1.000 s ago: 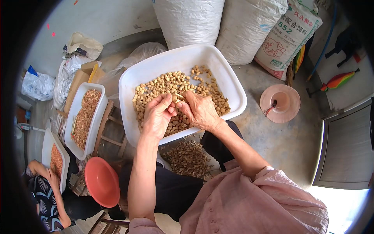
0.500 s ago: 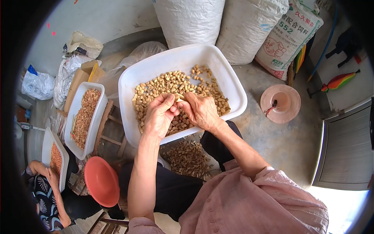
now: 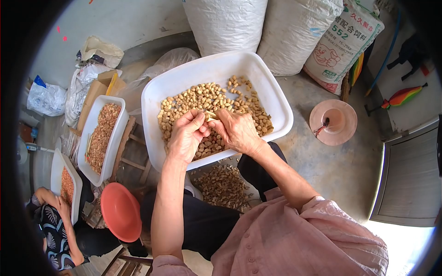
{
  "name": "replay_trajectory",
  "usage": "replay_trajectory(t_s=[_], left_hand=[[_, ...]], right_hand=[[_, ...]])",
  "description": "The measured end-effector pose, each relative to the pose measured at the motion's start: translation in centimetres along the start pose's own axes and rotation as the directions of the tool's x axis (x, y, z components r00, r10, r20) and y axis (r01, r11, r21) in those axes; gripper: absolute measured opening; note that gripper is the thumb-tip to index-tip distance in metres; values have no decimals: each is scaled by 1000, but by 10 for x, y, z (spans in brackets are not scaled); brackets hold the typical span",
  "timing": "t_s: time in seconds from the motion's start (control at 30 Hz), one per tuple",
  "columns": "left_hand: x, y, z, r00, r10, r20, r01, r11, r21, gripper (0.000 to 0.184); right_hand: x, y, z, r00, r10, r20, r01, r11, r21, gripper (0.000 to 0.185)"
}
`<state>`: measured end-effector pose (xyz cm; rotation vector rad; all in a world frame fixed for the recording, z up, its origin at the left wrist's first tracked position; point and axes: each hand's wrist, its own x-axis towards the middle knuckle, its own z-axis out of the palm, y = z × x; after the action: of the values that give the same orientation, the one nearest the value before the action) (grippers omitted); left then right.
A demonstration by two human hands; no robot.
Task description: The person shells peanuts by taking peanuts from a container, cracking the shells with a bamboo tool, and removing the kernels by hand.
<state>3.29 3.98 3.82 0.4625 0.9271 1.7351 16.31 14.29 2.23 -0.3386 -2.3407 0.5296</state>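
Above a large white plastic tub (image 3: 154, 99), my two hands meet at the fingertips. Thumb and fingers of my left hand (image 3: 185, 134) are closed in a pinch on what looks like a peanut, mostly hidden by the fingers. My right hand (image 3: 240, 131) is closed around a pale narrow strip (image 3: 211, 116) whose end points at the left fingertips. Whether the strip is wood or shell is hard to make out. Unshelled peanuts (image 3: 202, 95) lie spread over the tub's floor beneath both hands.
Broken shells (image 3: 223, 186) lie below the tub, between the knees. On the left are a tray of shelled peanuts (image 3: 102, 133), a red basin (image 3: 120, 212) and another person's arm (image 3: 69, 232). Full white sacks (image 3: 225, 25) stand behind; a pink hat-shaped object (image 3: 317, 122) lies right.
Both hands keep nearly the same place and pinch, with only a slight shift of the fingers. The whole view has moved a few pixels.
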Motion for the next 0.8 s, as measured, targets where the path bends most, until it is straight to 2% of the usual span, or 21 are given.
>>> replay_trajectory(t_s=[0.23,0.33,0.8], left_hand=[[2,0,-4,1000,-7,-4,7,1000,18,3],[2,0,-3,1000,-12,6,12,999,42,3],[4,-6,-5,998,-32,52,35,998,-45,3]], right_hand=[[1,-1,-3,1000,-23,-13,23,999,47,31],[1,-1,-5,1000,14,27,-16,998,62,31],[-1,-1,-4,998,33,-50,-31,999,37,32]])
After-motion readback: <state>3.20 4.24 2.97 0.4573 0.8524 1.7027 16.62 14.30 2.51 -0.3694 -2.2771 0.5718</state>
